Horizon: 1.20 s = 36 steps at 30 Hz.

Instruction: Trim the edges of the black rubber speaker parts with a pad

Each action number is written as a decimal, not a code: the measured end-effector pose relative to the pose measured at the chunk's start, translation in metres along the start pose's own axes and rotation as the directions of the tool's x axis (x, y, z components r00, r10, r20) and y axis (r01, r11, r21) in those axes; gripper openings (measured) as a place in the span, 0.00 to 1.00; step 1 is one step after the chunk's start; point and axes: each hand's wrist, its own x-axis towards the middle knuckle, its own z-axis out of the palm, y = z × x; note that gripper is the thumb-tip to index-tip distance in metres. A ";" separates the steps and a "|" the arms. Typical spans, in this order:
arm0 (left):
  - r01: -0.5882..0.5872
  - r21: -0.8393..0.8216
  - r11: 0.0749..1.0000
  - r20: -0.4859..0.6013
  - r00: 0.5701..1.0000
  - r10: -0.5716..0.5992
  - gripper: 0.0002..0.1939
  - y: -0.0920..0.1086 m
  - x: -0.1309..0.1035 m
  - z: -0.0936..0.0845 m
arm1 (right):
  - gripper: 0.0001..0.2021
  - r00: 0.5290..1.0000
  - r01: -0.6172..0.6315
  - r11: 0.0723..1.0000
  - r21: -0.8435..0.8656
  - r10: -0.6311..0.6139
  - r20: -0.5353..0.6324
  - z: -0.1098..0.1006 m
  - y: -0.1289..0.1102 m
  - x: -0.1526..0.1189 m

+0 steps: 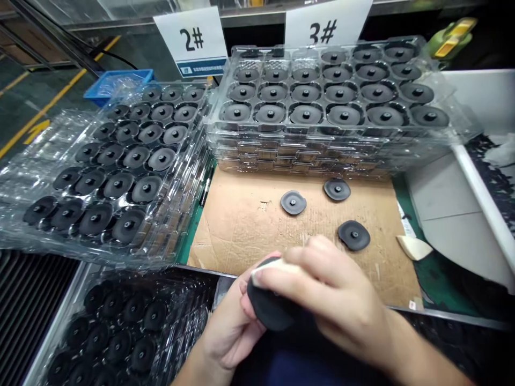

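Note:
My left hand (235, 327) grips a black rounded disc (271, 308) by its edge, low in front of the cardboard. Over the disc's upper edge, my right hand (338, 300) is closed on a cream-coloured pad (281, 265), mostly hidden under the fingers and pressed against the disc. Three similar discs with small centre hubs lie apart on the cardboard sheet (241, 225): a greyer disc (293, 203), a darker disc (337, 189) and a near disc (354, 235). A cream wedge-shaped piece (414, 247) rests at the cardboard's right edge.
Stacked clear trays (322, 131) of black discs stand behind the cardboard, and another tray stack (161, 236) is at left. More filled trays (177, 321) sit lower left. A blue bin (96, 94), paper signs (193, 40) and a white container (462, 214) surround the work surface.

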 end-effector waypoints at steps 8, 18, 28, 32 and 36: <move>-0.044 0.050 0.998 -0.014 0.999 0.045 0.27 0.002 -0.002 0.000 | 0.12 0.998 0.034 0.999 0.042 -0.036 0.042 0.006 0.000 0.003; -0.039 0.074 0.996 -0.014 0.999 0.040 0.27 -0.002 -0.002 -0.002 | 0.13 0.999 0.021 0.998 0.055 -0.018 -0.050 0.013 -0.002 0.001; -0.009 0.066 0.998 0.024 1.000 0.008 0.21 0.005 0.002 0.004 | 0.13 0.998 -0.028 0.999 0.033 0.030 -0.054 0.010 0.000 0.001; -0.009 0.016 1.000 -0.002 1.000 0.009 0.18 0.003 0.001 0.003 | 0.13 0.998 0.028 0.999 0.045 -0.025 -0.064 0.013 -0.002 0.002; -0.030 0.058 0.998 -0.018 0.999 0.031 0.24 0.004 0.003 0.005 | 0.13 0.998 -0.043 0.997 0.060 0.046 -0.047 0.018 -0.001 0.003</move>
